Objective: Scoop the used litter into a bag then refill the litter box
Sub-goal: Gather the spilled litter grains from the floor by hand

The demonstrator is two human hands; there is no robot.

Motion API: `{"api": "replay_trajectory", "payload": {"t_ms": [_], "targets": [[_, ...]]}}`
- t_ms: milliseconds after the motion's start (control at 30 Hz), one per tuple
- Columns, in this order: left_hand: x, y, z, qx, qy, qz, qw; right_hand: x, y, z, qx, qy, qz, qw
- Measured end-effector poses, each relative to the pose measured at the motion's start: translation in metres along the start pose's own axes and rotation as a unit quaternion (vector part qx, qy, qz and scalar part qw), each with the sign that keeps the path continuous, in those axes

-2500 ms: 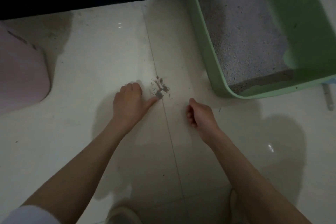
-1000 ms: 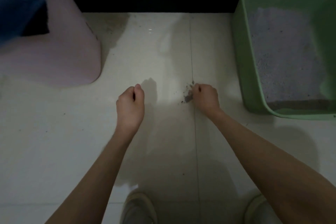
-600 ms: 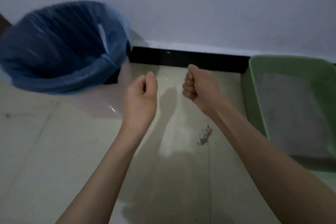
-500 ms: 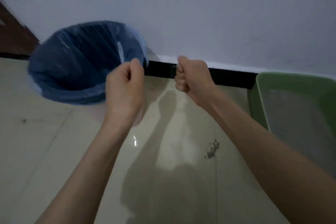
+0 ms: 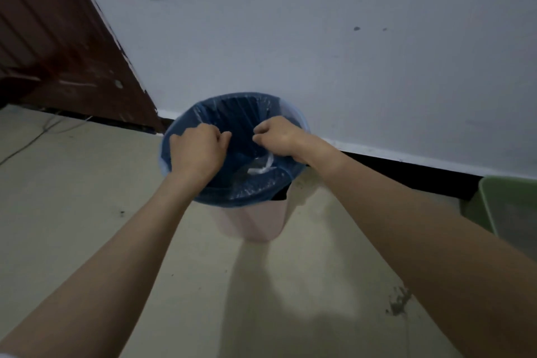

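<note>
Head view looks down two bare forearms reaching out over a pale pink bin (image 5: 255, 224) lined with a blue bag (image 5: 247, 192). Left hand (image 5: 197, 151) and right hand (image 5: 279, 136) hang above the bag's open mouth, both curled with fingertips pinched together; whether either holds any litter cannot be told. Something pale and crumpled lies inside the bag (image 5: 260, 167). The bin stands against a light wall (image 5: 319, 38), with a dark red door (image 5: 58, 52) to the left. On the tiled floor (image 5: 72, 212), a small dark patch of spilled litter (image 5: 399, 301) lies beside the right forearm. The green litter box (image 5: 511, 212) sits at the right edge, cut off by the frame
</note>
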State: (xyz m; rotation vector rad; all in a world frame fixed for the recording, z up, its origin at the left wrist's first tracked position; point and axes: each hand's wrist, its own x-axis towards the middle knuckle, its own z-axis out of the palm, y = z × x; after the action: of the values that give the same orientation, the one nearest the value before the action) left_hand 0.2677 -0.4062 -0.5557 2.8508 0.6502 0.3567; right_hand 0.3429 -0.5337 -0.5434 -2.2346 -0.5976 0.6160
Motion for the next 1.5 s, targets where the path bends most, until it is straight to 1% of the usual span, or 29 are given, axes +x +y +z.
{"api": "replay_trajectory", "payload": {"t_ms": [100, 133, 200, 267, 333, 367, 400, 467, 500, 600, 667, 733, 767, 800, 867, 900, 967, 1033, 1100, 1167, 1233, 1333, 1400, 1500], "targets": [[-0.004, 0.003, 0.002, -0.008, -0.046, 0.004, 0.999, 0.000, 0.012, -0.005, -0.022, 0.064, -0.036, 0.997], [-0.005, 0.004, 0.003, -0.009, -0.035, 0.016, 0.999, -0.001, 0.014, -0.005, -0.025, 0.083, -0.044, 0.995], [-0.009, 0.008, 0.001, -0.016, 0.019, 0.044, 0.999, -0.001, 0.015, -0.003, -0.028, 0.114, -0.058, 0.991], [-0.009, 0.009, -0.001, -0.064, 0.013, 0.054, 0.996, -0.003, 0.013, -0.002, -0.017, 0.121, -0.063, 0.990], [-0.012, 0.010, -0.004, -0.086, -0.032, 0.035, 0.995, -0.006, 0.013, 0.001, -0.024, 0.102, -0.075, 0.992], [-0.013, 0.008, -0.006, -0.081, -0.028, 0.040, 0.996, -0.009, 0.013, 0.002, -0.037, 0.097, -0.087, 0.991], [-0.015, 0.006, -0.006, -0.074, -0.003, 0.052, 0.996, -0.011, 0.014, 0.003, -0.053, 0.101, -0.102, 0.988], [-0.019, 0.009, -0.008, -0.057, 0.044, 0.068, 0.995, -0.017, 0.018, 0.000, -0.049, 0.143, -0.119, 0.981], [-0.022, 0.013, -0.008, -0.063, 0.048, 0.080, 0.994, -0.021, 0.020, -0.004, -0.040, 0.163, -0.119, 0.979], [-0.027, 0.037, -0.009, -0.099, 0.022, 0.131, 0.986, -0.039, 0.029, -0.021, -0.025, 0.192, -0.125, 0.973], [-0.035, 0.062, -0.006, -0.127, 0.037, 0.170, 0.976, -0.055, 0.044, -0.035, -0.001, 0.195, -0.122, 0.973], [-0.048, 0.095, 0.001, -0.164, 0.043, 0.195, 0.966, -0.073, 0.070, -0.049, -0.001, 0.198, -0.089, 0.976], [-0.056, 0.112, 0.009, -0.170, 0.019, 0.204, 0.964, -0.084, 0.088, -0.055, -0.002, 0.194, -0.063, 0.979], [-0.066, 0.129, 0.021, -0.164, -0.022, 0.216, 0.962, -0.095, 0.108, -0.060, 0.004, 0.184, -0.032, 0.982], [-0.086, 0.157, 0.056, -0.126, -0.146, 0.238, 0.952, -0.121, 0.152, -0.064, 0.022, 0.159, 0.025, 0.987], [-0.099, 0.168, 0.076, -0.102, -0.212, 0.241, 0.941, -0.135, 0.176, -0.061, 0.026, 0.146, 0.053, 0.988], [-0.126, 0.182, 0.120, -0.061, -0.318, 0.241, 0.915, -0.156, 0.227, -0.045, 0.026, 0.130, 0.120, 0.984], [-0.153, 0.184, 0.163, -0.037, -0.401, 0.229, 0.886, -0.174, 0.276, -0.021, 0.039, 0.118, 0.187, 0.974], [-0.175, 0.179, 0.196, -0.020, -0.459, 0.215, 0.862, -0.189, 0.315, 0.005, 0.031, 0.085, 0.237, 0.967], [-0.189, 0.172, 0.218, -0.028, -0.476, 0.189, 0.859, -0.202, 0.341, 0.025, -0.004, 0.038, 0.259, 0.965], [-0.198, 0.167, 0.234, -0.060, -0.465, 0.153, 0.870, -0.208, 0.358, 0.040, -0.024, 0.018, 0.255, 0.966], [-0.212, 0.169, 0.258, -0.086, -0.445, 0.129, 0.882, -0.200, 0.372, 0.052, -0.041, 0.026, 0.229, 0.972], [-0.220, 0.175, 0.271, -0.087, -0.433, 0.131, 0.888, -0.191, 0.384, 0.059, -0.036, 0.050, 0.204, 0.977], [-0.222, 0.182, 0.287, -0.099, -0.395, 0.135, 0.903, -0.181, 0.391, 0.065, -0.046, 0.043, 0.187, 0.980]]}}
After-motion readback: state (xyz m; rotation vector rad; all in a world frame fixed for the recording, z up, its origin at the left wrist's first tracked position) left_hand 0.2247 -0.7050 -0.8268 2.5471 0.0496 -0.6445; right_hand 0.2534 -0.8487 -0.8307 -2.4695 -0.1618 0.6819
